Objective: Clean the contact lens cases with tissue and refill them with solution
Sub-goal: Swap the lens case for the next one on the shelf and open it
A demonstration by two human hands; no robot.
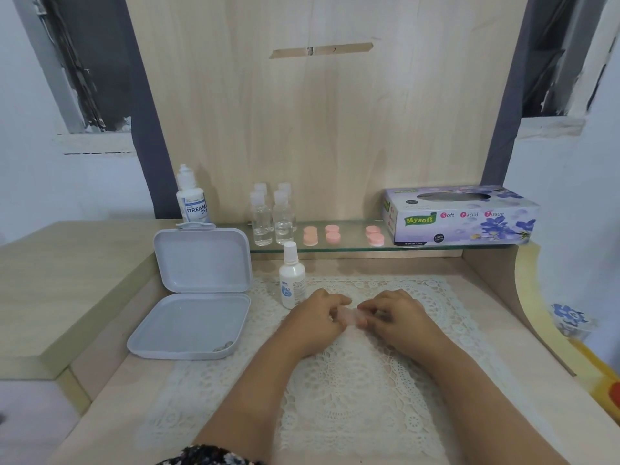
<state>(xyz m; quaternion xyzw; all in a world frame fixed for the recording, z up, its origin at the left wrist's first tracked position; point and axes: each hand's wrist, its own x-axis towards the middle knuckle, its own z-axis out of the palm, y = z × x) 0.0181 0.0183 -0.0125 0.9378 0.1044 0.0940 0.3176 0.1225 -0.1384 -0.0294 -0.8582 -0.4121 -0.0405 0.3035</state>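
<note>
My left hand [318, 315] and my right hand [394, 313] meet over the lace mat [352, 380], both pinching a small pale pink contact lens case [350, 316] between the fingertips. Most of the case is hidden by my fingers. A small white solution bottle [292, 276] stands upright just behind my left hand. Three pairs of pink lens cases [332, 232] lie on the glass shelf [352, 245]. The tissue box [459, 214] sits at the shelf's right end.
An open white plastic box [198, 297] lies left of the mat, with small items in its front corner. A larger solution bottle [193, 196] and several clear bottles [271, 216] stand on the shelf's left part. A raised wooden ledge [67, 286] borders the left side.
</note>
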